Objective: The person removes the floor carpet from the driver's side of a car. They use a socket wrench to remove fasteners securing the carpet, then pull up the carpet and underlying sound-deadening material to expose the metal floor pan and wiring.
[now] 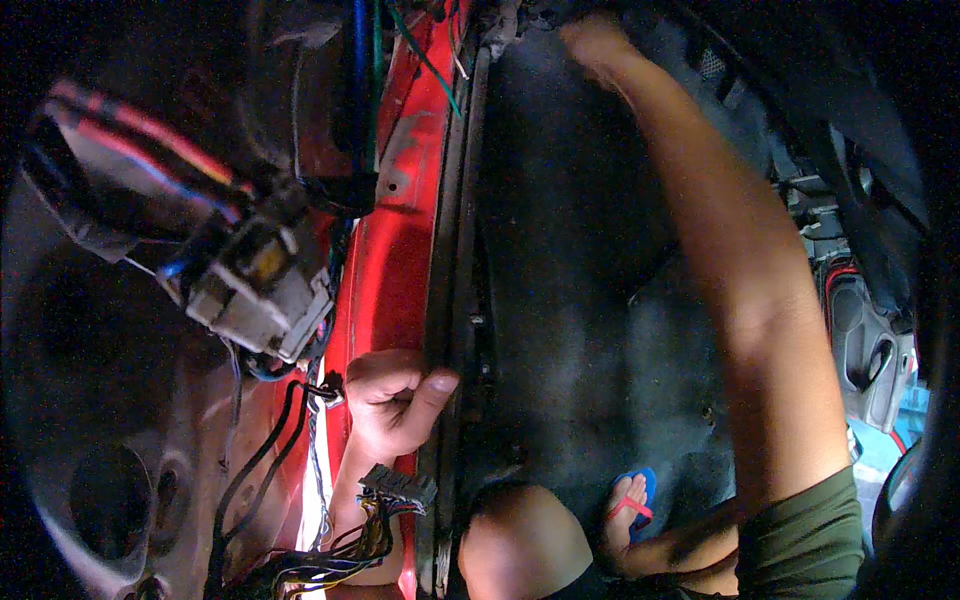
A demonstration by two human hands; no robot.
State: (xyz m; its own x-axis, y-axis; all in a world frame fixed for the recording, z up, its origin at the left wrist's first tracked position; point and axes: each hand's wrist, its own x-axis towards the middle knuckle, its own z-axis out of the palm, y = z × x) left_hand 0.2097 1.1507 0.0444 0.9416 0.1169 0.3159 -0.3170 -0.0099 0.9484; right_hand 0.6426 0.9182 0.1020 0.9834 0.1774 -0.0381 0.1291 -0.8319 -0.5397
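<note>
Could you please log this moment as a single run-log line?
left hand: grips red sill, thumb on black door seal | right hand: reaches up under dash, grasp unclear | near left: connector, wire bundle

right hand (597,45) fingertips lost in shadow — wire bundle (320,565) cropped

Left hand (392,400) fisted, thumb out; right hand (598,45) stretched far forward.

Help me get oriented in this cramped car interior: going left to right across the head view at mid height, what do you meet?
Grey wiring connector block → left hand gripping the red body sill → black door seal strip → dark floor carpet → right forearm → grey trim panel.
</note>
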